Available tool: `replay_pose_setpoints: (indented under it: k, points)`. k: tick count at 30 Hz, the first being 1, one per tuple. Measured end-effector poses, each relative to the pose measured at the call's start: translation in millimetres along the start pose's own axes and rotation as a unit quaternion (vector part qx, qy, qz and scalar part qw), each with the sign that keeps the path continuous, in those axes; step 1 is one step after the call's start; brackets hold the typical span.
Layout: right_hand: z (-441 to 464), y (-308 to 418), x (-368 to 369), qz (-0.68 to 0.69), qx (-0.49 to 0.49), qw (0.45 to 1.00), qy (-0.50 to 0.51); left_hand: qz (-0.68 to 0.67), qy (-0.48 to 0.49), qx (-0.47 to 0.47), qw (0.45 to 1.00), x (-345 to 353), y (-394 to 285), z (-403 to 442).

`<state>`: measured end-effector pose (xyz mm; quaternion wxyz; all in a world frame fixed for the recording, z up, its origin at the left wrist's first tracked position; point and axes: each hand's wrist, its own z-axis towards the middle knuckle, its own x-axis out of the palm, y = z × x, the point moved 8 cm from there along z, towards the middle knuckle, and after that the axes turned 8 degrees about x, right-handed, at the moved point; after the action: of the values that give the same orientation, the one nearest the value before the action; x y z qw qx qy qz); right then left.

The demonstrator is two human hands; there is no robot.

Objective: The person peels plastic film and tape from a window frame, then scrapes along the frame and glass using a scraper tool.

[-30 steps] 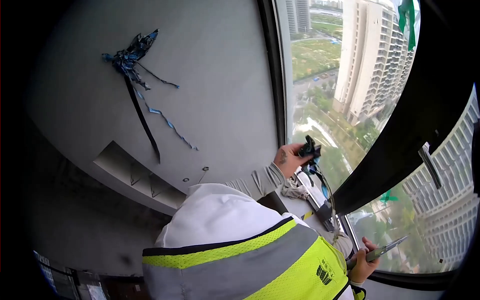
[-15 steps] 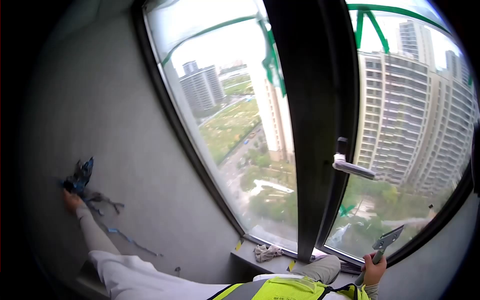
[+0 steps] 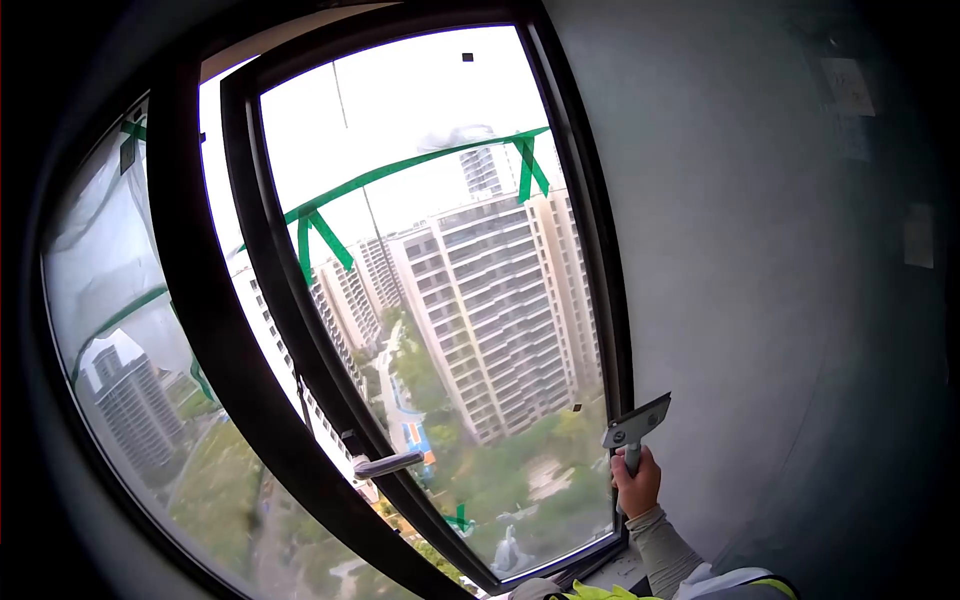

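My right hand (image 3: pixel 637 484) is closed round the handle of a scraper (image 3: pixel 638 422) with a wide flat metal blade. The blade is raised beside the lower right part of the dark window frame (image 3: pixel 608 330), near the grey wall. Whether it touches the frame I cannot tell. A long-sleeved arm leads down to the yellow vest at the bottom edge. My left hand is outside the view.
A window sash with a handle (image 3: pixel 388 464) stands ajar at the centre. Green tape (image 3: pixel 400 165) runs across the glass. Another pane lies to the left, behind a thick dark post (image 3: pixel 215 330). Paper pieces (image 3: pixel 848 87) hang on the right wall (image 3: pixel 720 250).
The view has swung right to the sash and right wall. My left hand, earlier at the crumpled blue-black plastic on the left wall, has left view. The scraper is now held higher, beside the frame.
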<state>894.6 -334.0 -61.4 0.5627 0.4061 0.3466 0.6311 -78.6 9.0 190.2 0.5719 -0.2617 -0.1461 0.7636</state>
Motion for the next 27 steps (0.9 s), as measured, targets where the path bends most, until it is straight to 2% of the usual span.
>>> replay_pose_setpoints:
  k: [1, 4, 7, 9, 11, 13, 14, 15, 16, 17, 18, 19, 20, 22, 24, 26, 27]
  points:
    - [13.0, 1.5, -1.6, -0.001, -0.002, 1.000, -0.002, -0.021, -0.019, -0.003, 1.000, -7.0, -4.5, -4.0]
    - [40.0, 29.1, -9.3, 0.010, -0.120, 0.992, -0.029, -0.128, -0.133, 0.007, 0.983, -55.5, -35.8, -18.1]
    - [36.9, 58.5, -5.4, 0.097, -0.073, 0.992, 0.027, -0.276, -0.310, 0.071, 0.907, -128.4, -83.2, -45.1]
    - [23.1, 52.5, 2.0, 0.108, -0.040, 0.990, 0.079, -0.358, -0.380, 0.138, 0.842, -161.8, -126.9, -71.3]
    - [2.6, 33.3, 10.0, 0.154, 0.025, 0.978, 0.136, -0.396, -0.358, 0.221, 0.816, -165.3, -187.1, -97.7]
    - [-22.8, 16.9, 8.8, 0.169, 0.082, 0.970, 0.155, -0.389, -0.274, 0.363, 0.801, -149.1, -266.9, -132.4]
    - [-34.1, 10.8, 4.5, 0.170, 0.086, 0.969, 0.155, -0.370, -0.189, 0.488, 0.768, -142.5, -332.1, -160.0]
    - [-46.5, -1.5, 0.7, 0.141, 0.117, 0.969, 0.164, -0.392, -0.182, 0.597, 0.676, -205.4, -392.1, -208.1]
    - [-59.2, -14.6, -3.1, 0.112, 0.147, 0.967, 0.174, -0.387, -0.140, 0.669, 0.619, -247.4, -436.4, -250.8]
    - [-69.1, -24.0, -10.4, 0.114, 0.150, 0.967, 0.173, -0.419, -0.142, 0.703, 0.557, -278.5, -468.1, -288.8]
    - [-80.5, -36.6, -15.6, 0.046, 0.160, 0.967, 0.191, -0.460, -0.143, 0.738, 0.472, -301.9, -495.4, -320.0]
    - [-91.9, -46.4, -17.7, -0.022, 0.169, 0.963, 0.209, -0.462, -0.144, 0.753, 0.447, -321.9, -518.3, -343.7]
    - [-100.2, -44.3, -20.7, -0.022, 0.170, 0.963, 0.208, -0.464, -0.146, 0.765, 0.422, -341.3, -534.1, -360.3]
    - [-107.8, -20.4, -39.5, -0.160, 0.057, 0.975, 0.145, -0.478, -0.180, 0.742, 0.434, -374.9, -549.4, -363.3]
    - [-117.9, -40.4, -45.8, -0.154, 0.066, 0.977, 0.134, -0.509, -0.190, 0.672, 0.503, -364.1, -558.7, -340.0]
    - [-123.8, -47.5, -60.9, -0.162, 0.036, 0.983, 0.076, -0.529, -0.164, 0.613, 0.564, -333.9, -564.8, -317.1]
    - [-120.8, -40.4, -59.7, -0.202, -0.019, 0.975, 0.095, -0.521, -0.155, 0.596, 0.591, -314.6, -569.0, -311.5]
